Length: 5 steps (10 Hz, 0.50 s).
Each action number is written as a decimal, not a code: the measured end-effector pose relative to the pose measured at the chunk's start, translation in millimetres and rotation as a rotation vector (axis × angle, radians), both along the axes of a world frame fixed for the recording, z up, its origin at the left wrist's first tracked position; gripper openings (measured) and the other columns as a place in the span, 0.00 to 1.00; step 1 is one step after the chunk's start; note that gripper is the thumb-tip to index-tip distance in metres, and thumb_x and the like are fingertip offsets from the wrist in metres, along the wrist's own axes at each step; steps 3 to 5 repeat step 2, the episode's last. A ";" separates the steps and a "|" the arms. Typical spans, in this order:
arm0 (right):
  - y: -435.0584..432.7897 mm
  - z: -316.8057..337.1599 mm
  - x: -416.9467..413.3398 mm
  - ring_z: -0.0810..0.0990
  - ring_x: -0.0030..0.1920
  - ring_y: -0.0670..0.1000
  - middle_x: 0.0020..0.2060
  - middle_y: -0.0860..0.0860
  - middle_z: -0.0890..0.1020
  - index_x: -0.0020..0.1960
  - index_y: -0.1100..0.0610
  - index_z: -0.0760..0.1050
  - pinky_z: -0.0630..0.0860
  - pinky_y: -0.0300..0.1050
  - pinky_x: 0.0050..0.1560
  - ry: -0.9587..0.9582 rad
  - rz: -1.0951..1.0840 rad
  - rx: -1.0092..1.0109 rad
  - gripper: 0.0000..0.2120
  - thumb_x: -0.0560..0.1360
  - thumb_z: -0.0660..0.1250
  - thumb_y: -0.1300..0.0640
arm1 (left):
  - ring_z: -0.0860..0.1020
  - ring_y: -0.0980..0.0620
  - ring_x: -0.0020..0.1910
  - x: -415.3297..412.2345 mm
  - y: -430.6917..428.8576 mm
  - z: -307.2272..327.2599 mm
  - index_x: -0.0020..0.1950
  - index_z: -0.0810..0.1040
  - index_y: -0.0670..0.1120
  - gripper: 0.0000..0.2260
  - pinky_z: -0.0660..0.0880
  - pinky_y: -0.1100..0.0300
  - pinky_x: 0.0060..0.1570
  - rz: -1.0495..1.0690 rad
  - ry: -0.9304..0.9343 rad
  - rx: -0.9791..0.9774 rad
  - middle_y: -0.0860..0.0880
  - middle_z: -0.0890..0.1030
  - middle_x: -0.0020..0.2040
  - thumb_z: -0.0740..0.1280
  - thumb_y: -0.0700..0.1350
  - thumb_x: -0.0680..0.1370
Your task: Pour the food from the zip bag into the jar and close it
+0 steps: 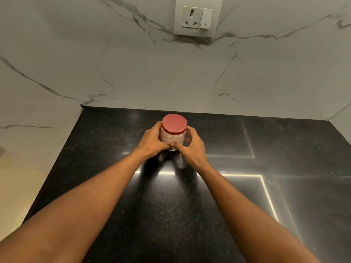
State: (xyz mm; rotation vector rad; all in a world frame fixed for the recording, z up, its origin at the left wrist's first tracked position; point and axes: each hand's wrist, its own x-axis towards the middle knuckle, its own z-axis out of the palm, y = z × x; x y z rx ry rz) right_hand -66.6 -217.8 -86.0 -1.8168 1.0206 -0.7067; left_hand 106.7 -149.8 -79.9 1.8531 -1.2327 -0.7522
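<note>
A clear, faceted jar (172, 138) stands upright on the black counter, near the back wall. Its red lid (174, 123) sits on top. My left hand (152, 141) wraps the jar's left side and my right hand (191, 145) wraps its right side, thumbs meeting at the front. The hands hide the lower part of the jar. No zip bag is in view.
The black speckled counter (228, 186) runs from the marble wall toward me, with its left edge (55, 168) dropping to a beige floor. A white wall socket and switch (197, 17) sit high on the marble backsplash.
</note>
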 end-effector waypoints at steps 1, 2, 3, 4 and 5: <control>3.3 -0.8 -6.1 0.77 0.63 0.44 0.68 0.49 0.79 0.75 0.51 0.67 0.72 0.30 0.57 0.023 0.018 -0.032 0.35 0.73 0.78 0.55 | 0.76 0.47 0.72 -0.6 7.2 3.5 0.81 0.65 0.48 0.47 0.73 0.53 0.70 -0.018 -0.051 0.028 0.45 0.76 0.75 0.85 0.45 0.67; 23.7 4.1 -13.1 0.75 0.69 0.48 0.72 0.51 0.76 0.77 0.52 0.66 0.74 0.46 0.68 0.081 -0.010 -0.109 0.32 0.76 0.73 0.56 | 0.66 0.44 0.80 -10.4 33.6 9.4 0.85 0.56 0.47 0.50 0.66 0.45 0.78 0.059 -0.127 0.065 0.43 0.68 0.81 0.82 0.45 0.71; 23.7 4.1 -13.1 0.75 0.69 0.48 0.72 0.51 0.76 0.77 0.52 0.66 0.74 0.46 0.68 0.081 -0.010 -0.109 0.32 0.76 0.73 0.56 | 0.66 0.44 0.80 -10.4 33.6 9.4 0.85 0.56 0.47 0.50 0.66 0.45 0.78 0.059 -0.127 0.065 0.43 0.68 0.81 0.82 0.45 0.71; 23.7 4.1 -13.1 0.75 0.69 0.48 0.72 0.51 0.76 0.77 0.52 0.66 0.74 0.46 0.68 0.081 -0.010 -0.109 0.32 0.76 0.73 0.56 | 0.66 0.44 0.80 -10.4 33.6 9.4 0.85 0.56 0.47 0.50 0.66 0.45 0.78 0.059 -0.127 0.065 0.43 0.68 0.81 0.82 0.45 0.71; 23.7 4.1 -13.1 0.75 0.69 0.48 0.72 0.51 0.76 0.77 0.52 0.66 0.74 0.46 0.68 0.081 -0.010 -0.109 0.32 0.76 0.73 0.56 | 0.66 0.44 0.80 -10.4 33.6 9.4 0.85 0.56 0.47 0.50 0.66 0.45 0.78 0.059 -0.127 0.065 0.43 0.68 0.81 0.82 0.45 0.71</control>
